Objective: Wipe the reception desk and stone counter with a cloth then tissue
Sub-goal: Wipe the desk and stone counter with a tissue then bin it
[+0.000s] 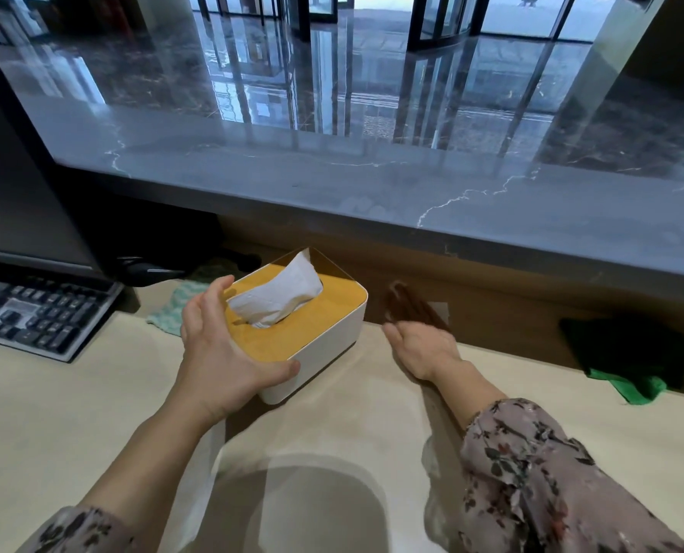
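A white tissue box point(324, 345) with a yellow wooden lid stands on the cream reception desk point(93, 413), a white tissue point(280, 293) sticking up from its slot. My left hand point(220, 353) grips the box's near left corner, thumb on the front edge, fingers along the left side. My right hand point(420, 349) lies open and flat on the desk just right of the box, holding nothing. A light green patterned cloth point(173, 309) lies behind my left hand. The grey veined stone counter point(372, 193) runs across above the desk.
A dark keyboard point(33, 313) and a monitor point(21, 193) stand at the left. A black item lying over a bright green cloth point(635, 389) sits at the desk's right back edge. A wooden panel rises between desk and counter.
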A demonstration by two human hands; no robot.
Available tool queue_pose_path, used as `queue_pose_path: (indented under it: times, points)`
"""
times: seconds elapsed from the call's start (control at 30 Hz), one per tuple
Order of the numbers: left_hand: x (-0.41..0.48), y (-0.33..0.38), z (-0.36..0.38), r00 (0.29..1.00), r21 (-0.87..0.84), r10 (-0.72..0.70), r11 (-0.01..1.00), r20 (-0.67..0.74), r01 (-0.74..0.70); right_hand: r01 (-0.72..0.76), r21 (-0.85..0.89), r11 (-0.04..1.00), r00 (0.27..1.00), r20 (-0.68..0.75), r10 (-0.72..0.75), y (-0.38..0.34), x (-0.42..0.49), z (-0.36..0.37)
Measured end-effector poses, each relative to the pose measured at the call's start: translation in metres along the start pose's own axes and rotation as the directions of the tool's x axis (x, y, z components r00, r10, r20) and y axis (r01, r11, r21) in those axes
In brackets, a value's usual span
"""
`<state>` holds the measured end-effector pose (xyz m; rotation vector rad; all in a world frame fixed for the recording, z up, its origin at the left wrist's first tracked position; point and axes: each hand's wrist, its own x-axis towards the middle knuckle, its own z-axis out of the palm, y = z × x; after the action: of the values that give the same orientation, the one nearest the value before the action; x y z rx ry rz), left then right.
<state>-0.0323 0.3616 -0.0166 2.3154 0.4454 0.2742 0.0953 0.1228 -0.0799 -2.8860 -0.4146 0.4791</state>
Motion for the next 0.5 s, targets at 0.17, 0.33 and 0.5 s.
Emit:
queue_pose_path:
  times: [0.17,0.33,0.5]
  points:
    - [0.002,0.009,0.009,1.000,-0.005,0.018,1.000,0.012,-0.018,-0.113,0.013,0.993,0.966,-0.234,0.113,0.080,-0.004,-0.007]
    - [0.004,0.019,0.019,0.999,-0.013,0.020,1.000,0.031,-0.020,-0.219,0.063,0.974,0.961,-0.160,0.226,0.075,-0.017,-0.006]
    - [0.008,0.026,0.025,0.999,-0.003,0.035,0.999,0.027,-0.035,0.004,-0.013,1.000,0.981,-0.194,-0.006,0.031,-0.045,0.007]
